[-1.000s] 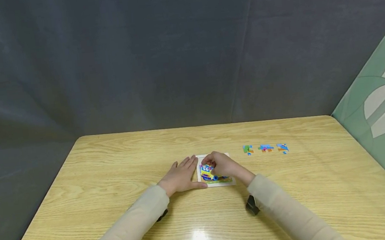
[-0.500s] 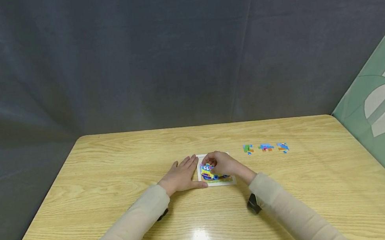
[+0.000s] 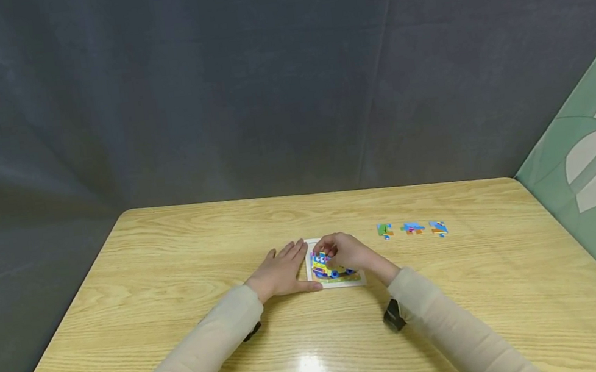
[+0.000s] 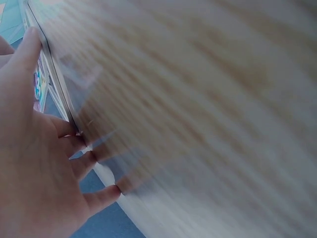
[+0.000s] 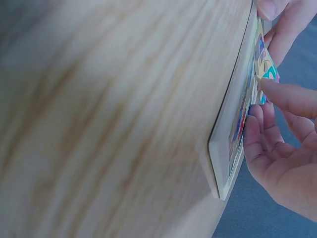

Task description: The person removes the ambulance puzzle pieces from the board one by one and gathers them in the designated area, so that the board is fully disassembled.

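Note:
A puzzle board with a white frame (image 3: 337,286) lies on the table, showing a yellow and blue cartoon truck. My left hand (image 3: 279,274) is spread on the table at the board's left side, its thumb resting on the lower left corner of the frame. Over the board's upper part, my right hand (image 3: 348,252) pinches a puzzle piece (image 5: 270,73) between thumb and fingers. In the right wrist view this yellow and teal piece stands tilted above the board. My right hand covers the upper right of the picture.
To the right of the board lie three loose puzzle pieces: a green one (image 3: 384,230), a blue one (image 3: 412,228) and a blue and orange one (image 3: 438,228). A dark curtain (image 3: 265,91) hangs behind the wooden table (image 3: 173,249).
My right hand has shifted slightly to the right over the board, and the piece has tilted a little with it. My left hand stays in place. The loose pieces have not moved.

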A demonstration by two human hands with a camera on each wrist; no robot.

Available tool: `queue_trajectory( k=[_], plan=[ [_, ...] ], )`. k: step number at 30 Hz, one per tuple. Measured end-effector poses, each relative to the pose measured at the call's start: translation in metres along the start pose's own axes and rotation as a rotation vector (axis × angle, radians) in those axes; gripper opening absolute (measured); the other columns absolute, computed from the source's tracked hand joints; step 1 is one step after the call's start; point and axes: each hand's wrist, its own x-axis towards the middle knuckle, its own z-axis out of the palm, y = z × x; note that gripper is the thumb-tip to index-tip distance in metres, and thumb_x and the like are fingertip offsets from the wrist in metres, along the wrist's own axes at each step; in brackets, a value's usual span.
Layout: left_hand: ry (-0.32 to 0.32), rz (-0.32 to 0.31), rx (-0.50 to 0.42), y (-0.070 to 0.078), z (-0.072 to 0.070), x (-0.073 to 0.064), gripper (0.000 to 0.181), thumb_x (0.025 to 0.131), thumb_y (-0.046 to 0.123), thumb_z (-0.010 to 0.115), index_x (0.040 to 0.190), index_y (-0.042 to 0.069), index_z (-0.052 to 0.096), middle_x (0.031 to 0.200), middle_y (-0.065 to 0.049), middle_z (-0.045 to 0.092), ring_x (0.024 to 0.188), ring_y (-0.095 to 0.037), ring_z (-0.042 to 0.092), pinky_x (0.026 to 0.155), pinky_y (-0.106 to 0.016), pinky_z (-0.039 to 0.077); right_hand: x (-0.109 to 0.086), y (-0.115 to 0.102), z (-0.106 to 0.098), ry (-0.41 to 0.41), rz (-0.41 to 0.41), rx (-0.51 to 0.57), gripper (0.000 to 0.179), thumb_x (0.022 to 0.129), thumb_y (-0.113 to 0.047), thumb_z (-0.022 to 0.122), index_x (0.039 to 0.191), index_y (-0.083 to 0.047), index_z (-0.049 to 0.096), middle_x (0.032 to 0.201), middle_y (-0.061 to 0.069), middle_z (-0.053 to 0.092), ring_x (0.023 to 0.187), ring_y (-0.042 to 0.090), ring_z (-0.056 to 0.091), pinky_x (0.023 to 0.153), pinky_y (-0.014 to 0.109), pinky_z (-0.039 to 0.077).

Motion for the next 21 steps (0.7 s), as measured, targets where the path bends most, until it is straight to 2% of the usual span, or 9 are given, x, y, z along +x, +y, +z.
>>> queue_trajectory(
  k=[4, 11, 21],
  plan=[
    [-0.011, -0.011, 0.007, 0.0005, -0.0016, -0.0005, 0.094, 0.087, 0.073, 0.042, 0.155, 0.015, 0.014, 0.163, -0.001, 0.011, 0.15, -0.02, 0.014, 0.12, -0.052, 0.02, 0.0004, -0.0002, -0.0003, 0.006, -0.003, 0.004, 0.026, 0.084, 0.012, 0.06, 0.108, 0.003, 0.066, 0.095, 0.014, 0.062, 0.082, 0.017, 0.054, 0.074, 0.026, 0.048],
    [-0.017, -0.034, 0.008, 0.0022, -0.0036, -0.0017, 0.078, 0.095, 0.065, 0.032, 0.155, 0.017, 0.016, 0.162, 0.001, 0.013, 0.15, -0.018, 0.015, 0.12, -0.051, 0.019, 0.0006, 0.0006, -0.0003, 0.001, -0.012, 0.018, 0.031, 0.083, 0.016, 0.055, 0.109, 0.004, 0.065, 0.094, 0.015, 0.063, 0.082, 0.021, 0.056, 0.071, 0.025, 0.049],
    [-0.012, -0.042, 0.037, 0.0041, -0.0026, -0.0001, 0.078, 0.095, 0.064, 0.034, 0.155, 0.017, 0.015, 0.163, 0.002, 0.012, 0.15, -0.018, 0.014, 0.12, -0.05, 0.019, -0.0009, 0.0018, -0.0014, 0.001, -0.035, 0.019, 0.03, 0.085, 0.015, 0.052, 0.109, 0.006, 0.067, 0.104, 0.02, 0.067, 0.08, 0.018, 0.055, 0.071, 0.025, 0.05]
  ],
)
